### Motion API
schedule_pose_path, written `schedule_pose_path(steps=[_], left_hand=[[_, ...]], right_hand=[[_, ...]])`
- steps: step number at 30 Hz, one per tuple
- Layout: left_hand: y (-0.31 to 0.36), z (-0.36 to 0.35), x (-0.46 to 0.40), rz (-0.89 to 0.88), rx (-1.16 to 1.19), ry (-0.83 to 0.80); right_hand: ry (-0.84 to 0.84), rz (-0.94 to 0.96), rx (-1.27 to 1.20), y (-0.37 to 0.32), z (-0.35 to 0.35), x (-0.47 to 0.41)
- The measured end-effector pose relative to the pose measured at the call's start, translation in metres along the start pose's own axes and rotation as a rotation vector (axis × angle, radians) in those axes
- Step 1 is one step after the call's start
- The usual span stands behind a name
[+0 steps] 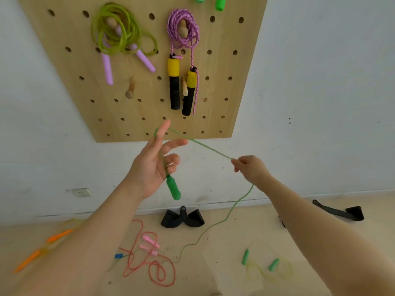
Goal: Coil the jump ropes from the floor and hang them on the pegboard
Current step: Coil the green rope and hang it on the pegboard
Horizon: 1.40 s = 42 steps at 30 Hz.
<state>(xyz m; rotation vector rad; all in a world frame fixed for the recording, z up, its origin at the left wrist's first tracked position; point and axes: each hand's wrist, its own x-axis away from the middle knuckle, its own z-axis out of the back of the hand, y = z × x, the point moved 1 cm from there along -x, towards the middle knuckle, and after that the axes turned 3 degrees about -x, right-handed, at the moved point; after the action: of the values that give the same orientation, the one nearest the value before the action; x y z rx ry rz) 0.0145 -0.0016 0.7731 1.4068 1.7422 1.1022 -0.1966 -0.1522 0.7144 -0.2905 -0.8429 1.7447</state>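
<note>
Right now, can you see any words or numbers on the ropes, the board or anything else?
None: no readable text anywhere.
The pegboard shows only holes and pegs.
The yellow and black handles carry no legible print.
The green handle by the left hand looks plain.

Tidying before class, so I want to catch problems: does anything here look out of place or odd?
Yes. Ropes lie loose on the floor: a tangled red rope, an orange one and a pale yellow one. On the pegboard, the lime rope hangs in messy loops. The green rope is mid-coiling between both hands.
</note>
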Motion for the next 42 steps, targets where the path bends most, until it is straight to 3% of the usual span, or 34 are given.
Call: schedule_pose_path(steps=[3, 5, 8, 11, 14, 17, 22, 31, 34, 39, 42], left_hand=[[-0.005, -0.022, -0.013, 0.021, -0.034, -0.011], [-0.014, -0.033, -0.021, 0.044, -0.111, -0.011], [-0.029, -0.048, -0.028, 0.099, -0.271, -0.021], [-0.042, -0.062, -0.029, 0.164, -0.352, -0.081], [-0.050, -0.077, -0.028, 0.207, -0.433, -0.163], [-0.052, -0.095, -0.027, 0.250, -0.364, -0.230], [-0.050, -0.115, -0.021, 0.256, -0.246, -0.252], [-0.045, -0.110, -0.016, 0.201, -0.064, -0.019], [-0.044, -0.105, -0.012, 0.172, -0.063, 0.026], [-0.039, -0.107, -0.012, -0.011, 0.308, 0.015], [-0.035, -0.109, -0.012, -0.068, 0.325, 0.008]], right_hand=[[-0.364, 0.162, 0.434, -0.016, -0.003, 0.010], [-0.506, 0.287, 0.563, -0.030, 0.004, 0.022], [-0.570, 0.517, 0.499, -0.053, 0.028, 0.041], [-0.496, 0.668, 0.277, -0.068, 0.060, 0.054], [-0.420, 0.684, 0.012, -0.073, 0.090, 0.060], [-0.307, 0.687, -0.187, -0.068, 0.106, 0.056], [-0.113, 0.607, -0.350, -0.049, 0.098, 0.032], [-0.512, 0.588, -0.400, -0.043, 0.084, 0.032], [-0.570, 0.589, -0.435, -0.047, 0.080, 0.031], [-0.598, 0.514, -0.615, -0.053, 0.068, 0.022], [-0.643, 0.550, -0.614, -0.055, 0.057, 0.019]])
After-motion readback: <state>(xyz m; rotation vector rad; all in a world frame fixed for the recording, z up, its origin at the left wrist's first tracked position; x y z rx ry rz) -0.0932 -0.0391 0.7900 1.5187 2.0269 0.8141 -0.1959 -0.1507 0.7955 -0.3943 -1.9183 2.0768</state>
